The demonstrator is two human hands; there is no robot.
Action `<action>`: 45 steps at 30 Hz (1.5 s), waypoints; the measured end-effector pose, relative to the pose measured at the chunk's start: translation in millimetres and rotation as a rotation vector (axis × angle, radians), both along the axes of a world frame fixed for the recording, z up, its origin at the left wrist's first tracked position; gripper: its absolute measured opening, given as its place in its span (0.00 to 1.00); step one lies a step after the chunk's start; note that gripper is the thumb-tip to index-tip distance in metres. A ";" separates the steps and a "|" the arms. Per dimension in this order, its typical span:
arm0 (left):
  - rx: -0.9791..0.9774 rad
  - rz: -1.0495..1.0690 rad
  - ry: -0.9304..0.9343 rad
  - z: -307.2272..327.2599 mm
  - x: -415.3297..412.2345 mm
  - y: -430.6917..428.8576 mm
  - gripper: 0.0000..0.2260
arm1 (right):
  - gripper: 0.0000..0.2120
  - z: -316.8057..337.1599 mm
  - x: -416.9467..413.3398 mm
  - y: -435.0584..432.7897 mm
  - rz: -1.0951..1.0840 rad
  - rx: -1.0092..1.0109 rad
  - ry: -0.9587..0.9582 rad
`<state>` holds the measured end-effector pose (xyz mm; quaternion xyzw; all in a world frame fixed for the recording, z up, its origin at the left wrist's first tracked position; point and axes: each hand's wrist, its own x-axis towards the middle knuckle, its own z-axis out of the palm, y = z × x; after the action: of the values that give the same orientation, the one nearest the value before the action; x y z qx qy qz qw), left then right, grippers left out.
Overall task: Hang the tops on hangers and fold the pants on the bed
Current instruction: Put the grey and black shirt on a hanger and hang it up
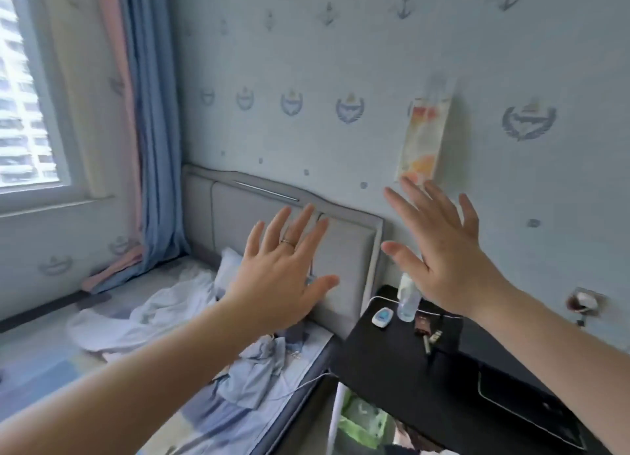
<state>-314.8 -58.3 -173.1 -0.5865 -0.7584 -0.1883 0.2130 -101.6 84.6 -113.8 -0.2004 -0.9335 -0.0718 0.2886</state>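
Both my hands are raised in front of me with fingers spread and hold nothing. My left hand (283,270) hovers above the head end of the bed (44,362). My right hand (443,250) is up before the wall, above the black bedside table. A crumpled white garment (143,314) lies on the bed near the pillow. A pale blue garment (252,376) lies bunched at the bed's right edge, below my left forearm. No hanger is in view.
A grey padded headboard (344,260) stands against the wall. The black bedside table (402,369) carries a clear bottle (407,301), a small white device (382,317) and a dark tablet (531,407). Blue curtains (153,147) and a window are at the left.
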 end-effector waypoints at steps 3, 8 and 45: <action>-0.040 0.196 -0.118 -49.0 -52.2 -66.9 0.37 | 0.36 -32.3 -74.6 -27.6 0.177 -0.064 -0.038; -0.150 0.505 -0.295 -129.0 -111.3 -172.4 0.35 | 0.33 -95.1 -193.1 -71.9 0.417 -0.156 -0.145; -0.082 1.599 -1.431 -520.7 -248.4 -492.7 0.30 | 0.29 -548.4 -617.2 -397.1 1.026 -0.539 -1.225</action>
<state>-563.2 -551.0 -693.8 0.3198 -0.8767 -0.2684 -0.2389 -718.8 -312.6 -662.2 0.2607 -0.8857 0.1973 -0.3295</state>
